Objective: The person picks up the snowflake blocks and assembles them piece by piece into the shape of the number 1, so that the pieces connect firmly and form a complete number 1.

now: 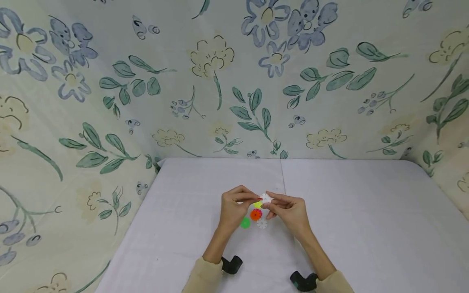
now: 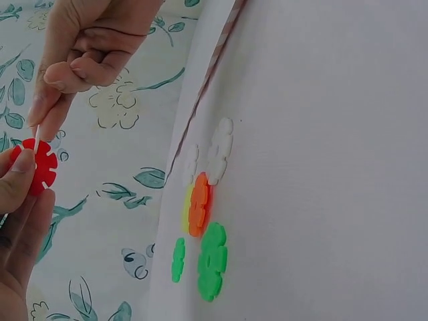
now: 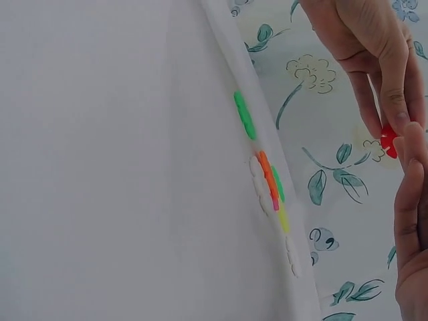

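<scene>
Two notched plastic discs are up above the white cloth, between the hands; the left hand pinches a red disc between thumb and fingers; the right hand pinches a pale disc by its edge, its other fingers curled in; the discs stand crosswise and seem to meet at the rim, though I cannot tell whether a notch has caught; the step in hand looks like slotting them together; the next move probably calls for lining up notches and pushing gently; below lie a yellow disc, an orange disc and others.
</scene>
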Tool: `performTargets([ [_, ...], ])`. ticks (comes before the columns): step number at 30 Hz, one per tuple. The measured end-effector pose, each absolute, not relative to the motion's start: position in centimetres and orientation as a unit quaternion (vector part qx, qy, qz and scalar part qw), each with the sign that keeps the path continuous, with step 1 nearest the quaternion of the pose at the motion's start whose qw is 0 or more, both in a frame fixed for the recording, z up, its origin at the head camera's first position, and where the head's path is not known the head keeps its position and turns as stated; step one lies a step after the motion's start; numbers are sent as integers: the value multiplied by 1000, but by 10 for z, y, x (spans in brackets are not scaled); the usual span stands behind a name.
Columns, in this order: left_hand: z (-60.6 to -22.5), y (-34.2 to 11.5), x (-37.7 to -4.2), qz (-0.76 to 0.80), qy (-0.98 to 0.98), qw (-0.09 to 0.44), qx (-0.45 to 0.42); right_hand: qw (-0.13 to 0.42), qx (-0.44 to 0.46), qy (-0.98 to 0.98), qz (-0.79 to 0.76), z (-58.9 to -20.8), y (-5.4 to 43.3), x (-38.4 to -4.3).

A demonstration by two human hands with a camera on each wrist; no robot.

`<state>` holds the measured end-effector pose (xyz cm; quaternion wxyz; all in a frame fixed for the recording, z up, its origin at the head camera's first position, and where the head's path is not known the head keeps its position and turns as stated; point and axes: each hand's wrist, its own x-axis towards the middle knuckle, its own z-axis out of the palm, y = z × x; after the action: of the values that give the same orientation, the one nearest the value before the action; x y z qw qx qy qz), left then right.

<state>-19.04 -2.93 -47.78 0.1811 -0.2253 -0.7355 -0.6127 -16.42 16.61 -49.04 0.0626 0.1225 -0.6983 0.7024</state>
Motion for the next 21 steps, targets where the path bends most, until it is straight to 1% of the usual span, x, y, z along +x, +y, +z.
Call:
performTargets([
  [5,-479,-32,-191,-616,-739,162,-219,56,106,-703,701,-490,164,-163],
  [11,-478,-33,-190,-624,-737,144,-215,51,111,-706,697,-490,164,-163],
  [21,-475,-36,-192,-595,-757,94,-252,40,101,-710,696,-489,167,-166],
])
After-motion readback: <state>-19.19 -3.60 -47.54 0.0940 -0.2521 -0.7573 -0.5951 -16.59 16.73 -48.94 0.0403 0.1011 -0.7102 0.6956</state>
